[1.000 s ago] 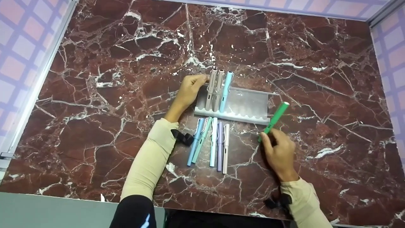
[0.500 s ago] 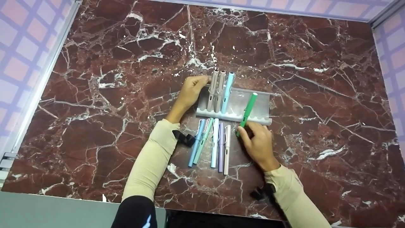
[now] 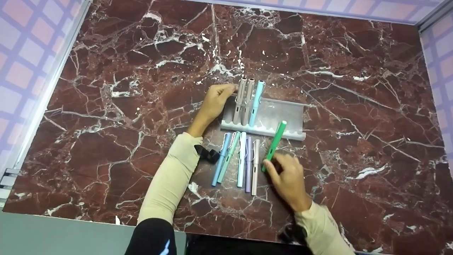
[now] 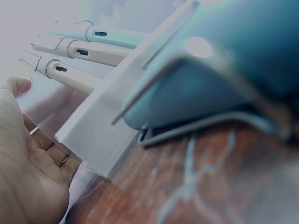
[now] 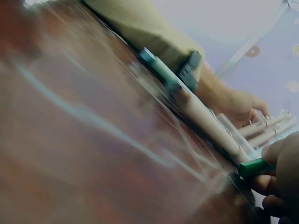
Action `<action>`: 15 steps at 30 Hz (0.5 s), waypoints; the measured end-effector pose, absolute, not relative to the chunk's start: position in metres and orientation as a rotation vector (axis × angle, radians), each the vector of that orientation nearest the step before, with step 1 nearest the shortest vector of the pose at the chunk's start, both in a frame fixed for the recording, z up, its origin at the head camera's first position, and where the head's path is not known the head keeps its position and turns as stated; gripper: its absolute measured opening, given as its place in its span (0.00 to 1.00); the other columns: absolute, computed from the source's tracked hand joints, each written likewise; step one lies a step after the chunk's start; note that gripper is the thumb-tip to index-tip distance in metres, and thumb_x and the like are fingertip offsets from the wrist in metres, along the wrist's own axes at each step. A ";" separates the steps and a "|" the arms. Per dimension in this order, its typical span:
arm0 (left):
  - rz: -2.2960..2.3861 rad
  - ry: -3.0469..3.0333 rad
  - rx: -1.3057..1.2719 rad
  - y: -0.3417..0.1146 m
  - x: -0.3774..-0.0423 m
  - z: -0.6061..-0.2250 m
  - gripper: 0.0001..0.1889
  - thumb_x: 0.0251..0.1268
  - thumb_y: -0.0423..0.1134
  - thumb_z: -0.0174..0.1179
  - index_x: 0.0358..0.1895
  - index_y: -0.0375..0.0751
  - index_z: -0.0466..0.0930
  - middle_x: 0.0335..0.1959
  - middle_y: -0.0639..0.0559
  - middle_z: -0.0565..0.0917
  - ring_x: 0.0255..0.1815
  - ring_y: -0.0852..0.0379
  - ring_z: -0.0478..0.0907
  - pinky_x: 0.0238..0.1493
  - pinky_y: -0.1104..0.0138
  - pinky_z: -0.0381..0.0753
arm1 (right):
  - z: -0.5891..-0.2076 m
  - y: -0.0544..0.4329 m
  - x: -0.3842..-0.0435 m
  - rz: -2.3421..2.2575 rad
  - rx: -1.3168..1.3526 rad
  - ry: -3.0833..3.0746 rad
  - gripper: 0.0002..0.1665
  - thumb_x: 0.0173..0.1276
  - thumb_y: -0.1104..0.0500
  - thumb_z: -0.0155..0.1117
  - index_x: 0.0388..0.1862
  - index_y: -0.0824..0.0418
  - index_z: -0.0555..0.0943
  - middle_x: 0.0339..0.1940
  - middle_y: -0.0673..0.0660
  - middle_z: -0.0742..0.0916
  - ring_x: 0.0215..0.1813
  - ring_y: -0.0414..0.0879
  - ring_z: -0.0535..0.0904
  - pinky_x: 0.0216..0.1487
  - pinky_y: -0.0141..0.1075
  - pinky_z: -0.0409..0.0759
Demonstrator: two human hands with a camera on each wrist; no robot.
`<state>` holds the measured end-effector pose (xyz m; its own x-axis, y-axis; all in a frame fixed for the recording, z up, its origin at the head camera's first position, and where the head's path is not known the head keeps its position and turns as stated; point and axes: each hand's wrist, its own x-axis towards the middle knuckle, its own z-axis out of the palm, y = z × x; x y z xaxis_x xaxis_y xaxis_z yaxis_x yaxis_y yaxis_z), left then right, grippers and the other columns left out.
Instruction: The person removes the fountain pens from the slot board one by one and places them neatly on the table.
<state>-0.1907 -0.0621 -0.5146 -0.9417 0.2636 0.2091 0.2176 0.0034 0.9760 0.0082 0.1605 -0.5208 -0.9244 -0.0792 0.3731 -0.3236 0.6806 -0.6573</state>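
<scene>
My left hand (image 3: 216, 100) grips the upper left edge of a clear pen stand (image 3: 285, 113); in the left wrist view its fingers show behind the clear plate. Two brown pens (image 3: 240, 101) and a light blue pen (image 3: 257, 101) lean side by side in the stand's left notches. Between thumb and fingers, my right hand (image 3: 289, 177) pinches a green pen (image 3: 275, 145), tilted with its white-ended tip over the stand's front ledge. In the right wrist view only a short end of that green pen (image 5: 254, 168) shows beside the fingers.
Before the stand lie a blue pen (image 3: 221, 161), a muted green pen (image 3: 229, 159), a pale blue pen (image 3: 241, 161), a purple pen (image 3: 248, 166) and a beige pen (image 3: 254, 170). All rest on a red marbled table (image 3: 354, 170) with patterned walls behind and beside it.
My right hand has moved left with the green pen, from beyond the stand's right end to its front, then drawn back slightly toward me. The left hand stays at the stand's edge.
</scene>
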 end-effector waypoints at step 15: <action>2.114 2.216 0.514 -0.060 -0.192 -0.513 0.19 0.74 0.31 0.47 0.24 0.21 0.74 0.30 0.44 0.85 0.34 0.45 0.78 0.50 0.60 0.81 | -0.520 0.158 0.052 1.022 0.328 -2.545 0.09 0.51 0.58 0.78 0.24 0.57 0.84 0.18 0.47 0.77 0.21 0.38 0.64 0.29 0.34 0.62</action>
